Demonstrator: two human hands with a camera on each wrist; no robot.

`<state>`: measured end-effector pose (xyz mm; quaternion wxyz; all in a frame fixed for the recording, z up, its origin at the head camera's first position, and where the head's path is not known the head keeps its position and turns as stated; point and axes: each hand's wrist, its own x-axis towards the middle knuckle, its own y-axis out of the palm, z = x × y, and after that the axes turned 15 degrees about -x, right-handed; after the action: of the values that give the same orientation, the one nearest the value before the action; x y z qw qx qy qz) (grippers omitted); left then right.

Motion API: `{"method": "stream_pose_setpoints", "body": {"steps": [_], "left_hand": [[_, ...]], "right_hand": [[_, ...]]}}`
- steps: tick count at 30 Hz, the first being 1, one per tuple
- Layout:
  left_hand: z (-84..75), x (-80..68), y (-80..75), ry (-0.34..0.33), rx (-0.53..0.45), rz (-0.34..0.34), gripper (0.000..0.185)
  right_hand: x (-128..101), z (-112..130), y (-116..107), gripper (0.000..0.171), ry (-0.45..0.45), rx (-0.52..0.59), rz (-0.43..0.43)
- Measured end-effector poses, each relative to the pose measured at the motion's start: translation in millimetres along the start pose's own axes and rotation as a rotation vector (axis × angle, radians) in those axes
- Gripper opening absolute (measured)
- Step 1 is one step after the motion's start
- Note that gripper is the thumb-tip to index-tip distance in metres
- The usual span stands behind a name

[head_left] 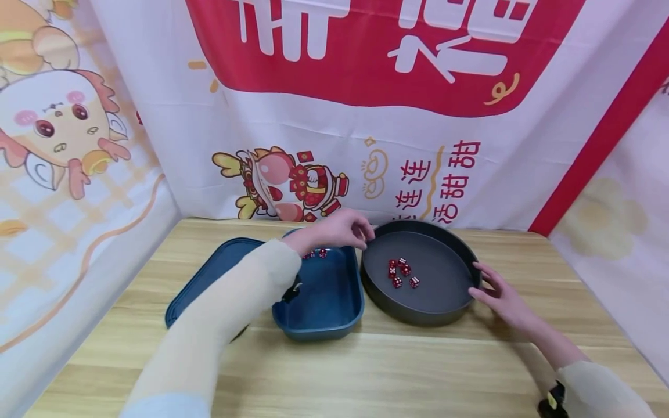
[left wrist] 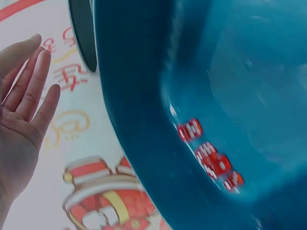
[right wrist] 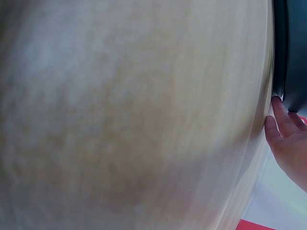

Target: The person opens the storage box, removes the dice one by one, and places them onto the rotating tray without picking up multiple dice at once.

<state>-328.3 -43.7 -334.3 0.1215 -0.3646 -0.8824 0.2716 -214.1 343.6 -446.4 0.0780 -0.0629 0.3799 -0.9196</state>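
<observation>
A round dark pan [head_left: 444, 261] stands on the table, with several red dice [head_left: 405, 270] lying on its bottom. Left of it is a blue rectangular container [head_left: 319, 296]; more red dice [left wrist: 208, 158] lie along one inner edge of it. My left hand [head_left: 345, 228] hovers above the far end of this container, close to the pan's left rim. Its fingers are loosely extended in the left wrist view, and I see nothing held. At the pan's right rim, my right hand [head_left: 502, 296] touches the edge with its fingertips, fingers mostly straight.
A flat blue lid [head_left: 219, 267] lies at the left, partly hidden by my left forearm. Beneath everything is a wooden table [head_left: 376, 377]. Printed cloth [head_left: 334, 133] hangs right behind the table's back edge and at both sides.
</observation>
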Motion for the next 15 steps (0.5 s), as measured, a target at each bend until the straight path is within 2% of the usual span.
{"method": "stream_pose_setpoints", "body": {"steps": [5, 11, 15], "left_hand": [[14.8, -24.8, -17.4, 0.034, -0.051, -0.041, 0.021], [32.2, -50.2, -28.6, -0.028, -0.073, -0.121, 0.021], [47.9, -58.6, -29.9, -0.077, -0.099, -0.125, 0.023]], "right_hand": [[-1.7, -0.4, -1.5, 0.067, 0.019, -0.032, 0.014], [-1.4, -1.6, -1.6, 0.067, 0.008, -0.039, 0.005], [-1.1, -1.8, -1.5, 0.068, 0.011, -0.036, 0.005]]}}
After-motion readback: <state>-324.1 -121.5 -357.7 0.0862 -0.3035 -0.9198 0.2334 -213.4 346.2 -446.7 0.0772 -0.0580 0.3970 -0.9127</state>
